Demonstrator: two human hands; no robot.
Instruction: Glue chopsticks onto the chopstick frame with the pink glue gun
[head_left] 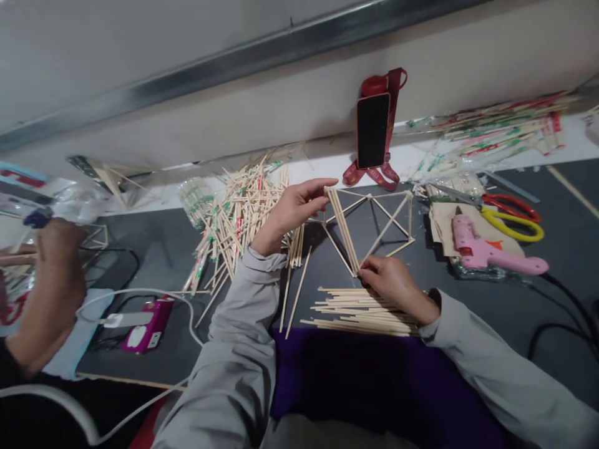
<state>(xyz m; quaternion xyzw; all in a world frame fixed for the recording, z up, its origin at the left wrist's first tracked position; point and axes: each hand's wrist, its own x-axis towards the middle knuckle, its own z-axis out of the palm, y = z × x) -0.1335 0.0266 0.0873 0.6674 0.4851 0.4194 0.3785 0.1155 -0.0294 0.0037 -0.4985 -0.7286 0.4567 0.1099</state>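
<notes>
Several thin wooden sticks (345, 232) lie side by side, slanting between my two hands. At their upper end, my left hand (299, 204) closes its thumb and fingers around the tips. The fingers of my right hand (390, 280) pinch the lower end. Behind and beside these sticks stands an open stick frame (390, 219) with triangular sides and whitish joints; whether the held sticks are fixed to it I cannot tell. Below my right hand lies a row of loose sticks (360, 312), partly covered by that hand. Two single sticks (297, 293) rest near my left forearm.
A large stick pile (248, 218) lies left. On the right are a pink glue gun (491, 246) with a black cord and scissors (512, 218). A phone (373, 131) leans on a red bottle behind. Farther left, a co-worker's hand (58, 262) works near a magenta box (148, 324) and white cable.
</notes>
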